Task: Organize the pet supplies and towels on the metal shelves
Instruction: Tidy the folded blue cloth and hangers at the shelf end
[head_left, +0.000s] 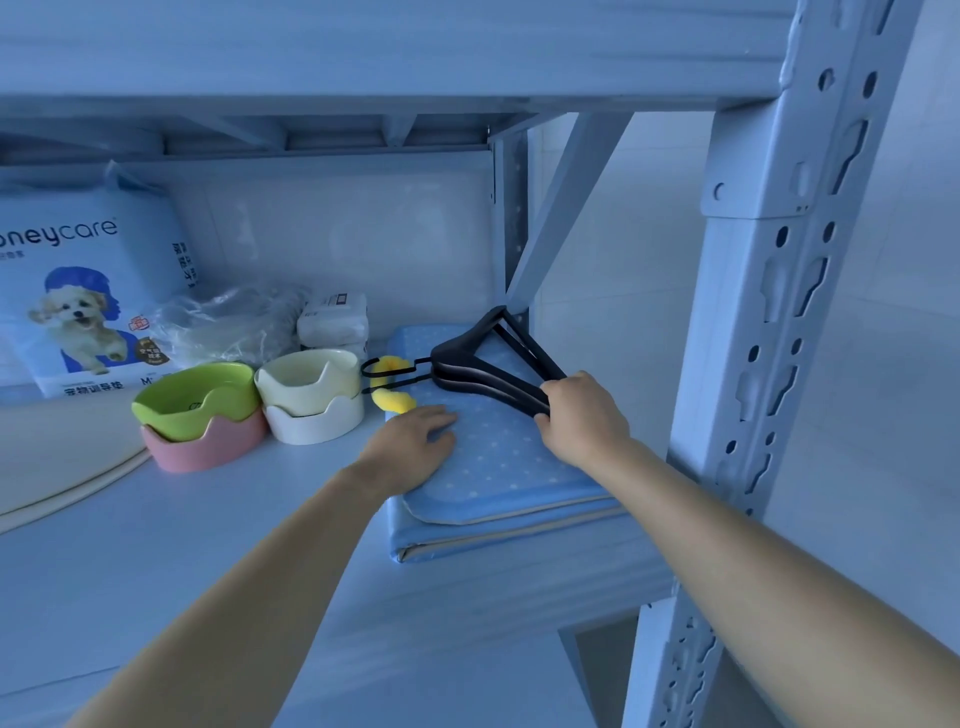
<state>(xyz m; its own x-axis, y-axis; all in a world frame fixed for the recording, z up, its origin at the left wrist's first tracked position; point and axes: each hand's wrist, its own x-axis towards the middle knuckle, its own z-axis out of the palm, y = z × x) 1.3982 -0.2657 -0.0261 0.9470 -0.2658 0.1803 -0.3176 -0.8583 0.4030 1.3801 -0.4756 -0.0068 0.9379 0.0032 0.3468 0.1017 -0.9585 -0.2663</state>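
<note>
While the left hand (415, 441) lies spread flat on the folded blue mat (498, 462), the right hand (582, 415) grips black hangers (483, 371), seemingly three.

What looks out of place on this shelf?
A bundle of black plastic clothes hangers lies askew across the folded blue polka-dot towel. The right hand grips it. Its hooks stick out past the towel's edge over a small yellow fluffy item. Hangers are neither pet supply nor towel. The left hand rests flat on the towel.
</note>
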